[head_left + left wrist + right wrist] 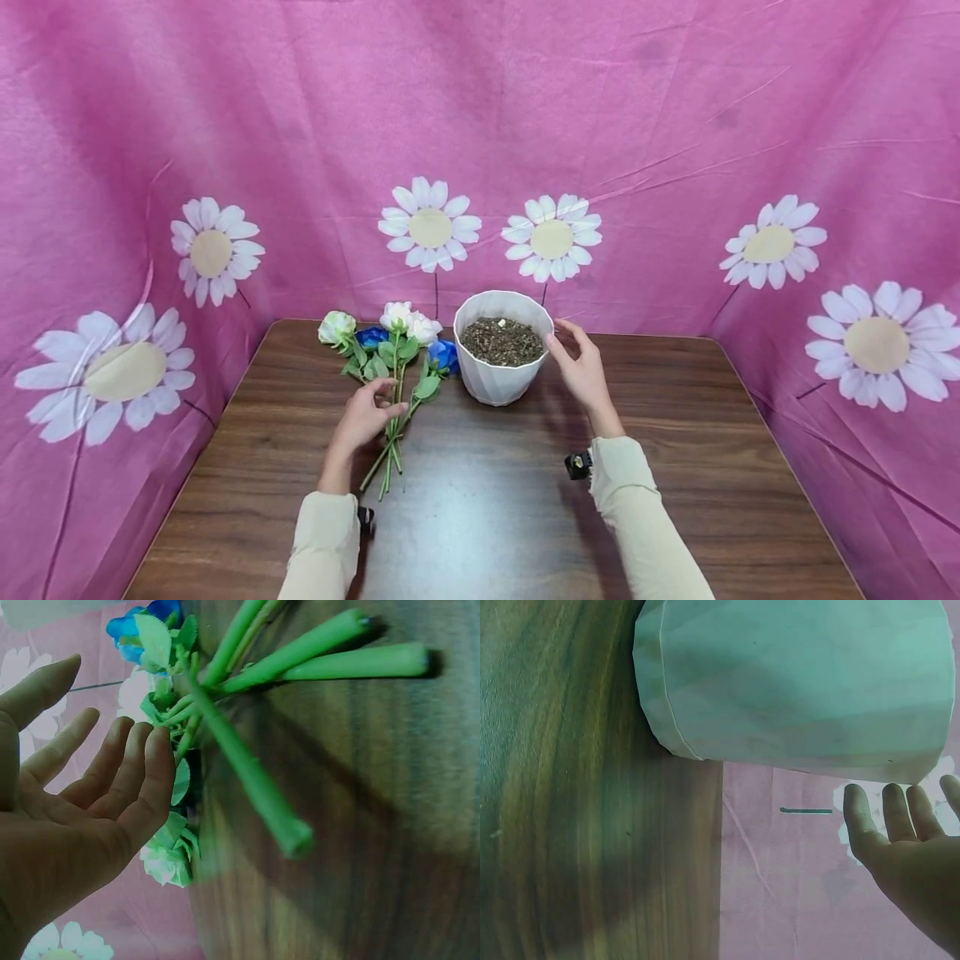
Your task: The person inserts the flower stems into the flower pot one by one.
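Note:
A white faceted flowerpot (497, 385), filled with dark soil (504, 343), stands toward the back of the table. My right hand (583, 371) is at the pot's right side, fingertips right at the rim; in the right wrist view its fingers (859, 814) are loosely extended. Left of the pot lies a bunch of roses with white blooms (396, 317) and blue blooms (442, 357), their green stems (392, 454) crossing toward me. Over these stems hovers my left hand (365, 417), fingers relaxed and slightly bent, holding nothing in the left wrist view.
The brown wooden table (480, 517) ends at a pink cloth (495, 125) printed with daisies, which hangs behind it and along both sides. A small white bit (502, 322) sits on the soil near the pot's back rim. Black wrist cameras (577, 465) are strapped at both sleeves.

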`<move>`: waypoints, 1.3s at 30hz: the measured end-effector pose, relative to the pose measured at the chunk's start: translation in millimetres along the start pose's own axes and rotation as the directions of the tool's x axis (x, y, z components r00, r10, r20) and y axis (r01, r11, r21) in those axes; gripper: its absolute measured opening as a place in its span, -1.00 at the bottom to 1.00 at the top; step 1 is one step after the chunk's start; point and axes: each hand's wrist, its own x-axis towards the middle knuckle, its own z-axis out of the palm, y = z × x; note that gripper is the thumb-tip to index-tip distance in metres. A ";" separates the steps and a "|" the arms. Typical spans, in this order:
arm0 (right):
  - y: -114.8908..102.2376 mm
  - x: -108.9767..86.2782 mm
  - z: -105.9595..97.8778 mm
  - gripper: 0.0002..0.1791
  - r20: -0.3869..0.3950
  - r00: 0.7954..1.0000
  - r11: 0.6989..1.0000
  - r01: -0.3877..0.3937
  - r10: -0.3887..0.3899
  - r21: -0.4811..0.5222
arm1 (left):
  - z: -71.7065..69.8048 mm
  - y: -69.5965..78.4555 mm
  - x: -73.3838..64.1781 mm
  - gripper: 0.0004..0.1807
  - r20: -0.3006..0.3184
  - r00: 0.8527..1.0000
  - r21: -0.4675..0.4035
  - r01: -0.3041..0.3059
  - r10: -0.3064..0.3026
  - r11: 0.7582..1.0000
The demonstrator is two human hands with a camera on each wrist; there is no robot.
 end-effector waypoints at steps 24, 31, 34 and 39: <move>15.5 7.3 9.3 -0.48 0.027 0.969 0.922 -0.241 0.244 0.304 | 19.0 -16.6 4.7 -0.63 0.081 0.995 0.108 0.045 -0.054 0.993; 21.9 7.6 10.1 -0.44 0.043 0.965 0.889 -0.257 0.260 0.379 | 20.1 -18.9 5.6 -0.71 0.049 0.997 0.184 0.044 -0.053 0.982; 23.9 7.9 10.1 -0.43 0.056 0.964 0.874 -0.260 0.261 0.410 | 19.1 -15.3 5.0 -0.74 0.046 0.998 0.223 0.029 -0.040 0.974; 27.4 8.5 9.4 -0.41 0.090 0.963 0.860 -0.266 0.252 0.435 | 18.5 -15.4 5.0 -0.78 0.026 0.999 0.228 0.014 -0.020 0.973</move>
